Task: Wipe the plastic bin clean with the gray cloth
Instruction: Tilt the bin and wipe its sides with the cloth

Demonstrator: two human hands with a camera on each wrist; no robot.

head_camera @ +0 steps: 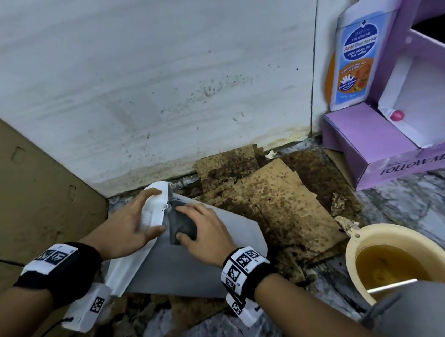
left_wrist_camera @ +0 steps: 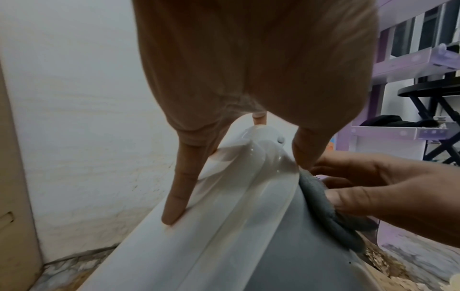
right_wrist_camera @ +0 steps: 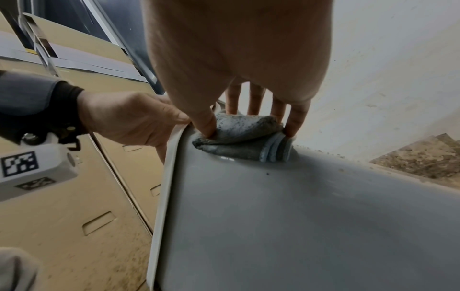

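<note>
Head: bin (head_camera: 200,264) is laid on its side on the floor, rim (head_camera: 153,210) gripped by left hand (head_camera: 130,221).
L wrist: left-hand fingers (left_wrist_camera: 179,189) are curled over the wet rim – slip risk.
R wrist: cloth (right_wrist_camera: 239,137) is pinched by right hand (right_wrist_camera: 239,65) w/ fingertips, pressed to the bin by the rim – it could bunch, leaving streaks.

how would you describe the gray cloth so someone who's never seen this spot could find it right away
Start at the white wall and drop to the gray plastic bin lying on its side on the floor below. Near its far end, beside the white rim, the right hand presses the gray cloth. It is the only soft, dark, folded wad there.
</note>
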